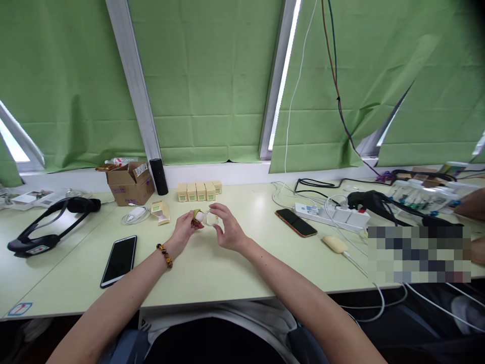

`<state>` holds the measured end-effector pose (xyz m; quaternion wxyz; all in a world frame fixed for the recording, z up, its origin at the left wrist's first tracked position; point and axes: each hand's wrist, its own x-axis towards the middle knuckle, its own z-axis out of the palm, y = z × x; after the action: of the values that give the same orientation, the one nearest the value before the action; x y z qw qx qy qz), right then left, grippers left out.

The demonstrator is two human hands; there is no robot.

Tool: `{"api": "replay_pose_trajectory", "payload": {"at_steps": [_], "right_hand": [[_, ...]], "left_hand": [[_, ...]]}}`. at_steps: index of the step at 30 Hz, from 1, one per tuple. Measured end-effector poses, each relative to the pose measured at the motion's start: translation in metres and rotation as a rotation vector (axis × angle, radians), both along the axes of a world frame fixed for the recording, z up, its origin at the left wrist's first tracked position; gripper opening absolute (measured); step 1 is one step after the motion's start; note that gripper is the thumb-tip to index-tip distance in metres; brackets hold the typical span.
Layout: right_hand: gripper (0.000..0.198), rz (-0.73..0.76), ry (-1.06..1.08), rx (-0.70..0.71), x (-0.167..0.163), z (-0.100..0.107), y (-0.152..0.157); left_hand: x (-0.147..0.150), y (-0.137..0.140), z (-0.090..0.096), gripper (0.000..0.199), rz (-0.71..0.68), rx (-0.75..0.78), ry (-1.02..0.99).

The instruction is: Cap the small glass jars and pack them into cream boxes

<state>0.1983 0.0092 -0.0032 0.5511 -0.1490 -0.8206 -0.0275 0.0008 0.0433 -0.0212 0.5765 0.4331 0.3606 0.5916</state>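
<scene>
Over the middle of the table, my left hand [184, 226] is closed around a small pale container with a green band [198, 216]. Right beside it, my right hand [230, 230] has thumb and fingers curved round a clear, round, cap-like piece [210, 218]. The two items meet or nearly meet; I cannot tell whether they are joined. An opened small cream box [160, 212] lies just left of my left hand. Behind my hands stands a row of several small cream boxes [196, 192] with green labels.
Left are a black phone [119, 261], a coiled white cable [135, 215], a cardboard box [131, 184], a black cylinder [158, 177] and a black headset [53, 222]. Right are another phone [296, 222], a white power strip [333, 215], a cream adapter [335, 244] and a person's arm [478, 248].
</scene>
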Motion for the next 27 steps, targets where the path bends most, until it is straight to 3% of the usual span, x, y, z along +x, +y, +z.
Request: {"api": "replay_pose_trajectory", "payload": {"at_steps": [2, 5, 10, 13, 18, 27], "right_hand": [[0.065, 0.019, 0.040, -0.067, 0.000, 0.000, -0.002], [0.059, 0.093, 0.203, -0.322, -0.001, 0.003, -0.004], [0.055, 0.468, 0.540, -0.888, 0.000, 0.005, 0.008], [0.045, 0.605, 0.642, -1.117, 0.003, 0.001, 0.019], [0.036, 0.596, 0.735, -1.268, 0.005, -0.010, 0.031], [0.047, 0.474, 0.705, -1.365, 0.004, -0.019, 0.038]], "left_hand": [[0.001, 0.000, 0.000, 0.037, 0.001, 0.003, 0.003], [0.001, 0.001, 0.001, 0.037, 0.012, -0.005, 0.003], [0.001, 0.004, 0.000, 0.041, 0.034, 0.036, -0.007], [0.002, 0.005, 0.002, 0.044, 0.069, 0.131, -0.014], [0.003, 0.000, 0.007, 0.051, 0.144, 0.244, 0.049], [0.005, -0.006, 0.011, 0.057, 0.238, 0.312, 0.221]]}}
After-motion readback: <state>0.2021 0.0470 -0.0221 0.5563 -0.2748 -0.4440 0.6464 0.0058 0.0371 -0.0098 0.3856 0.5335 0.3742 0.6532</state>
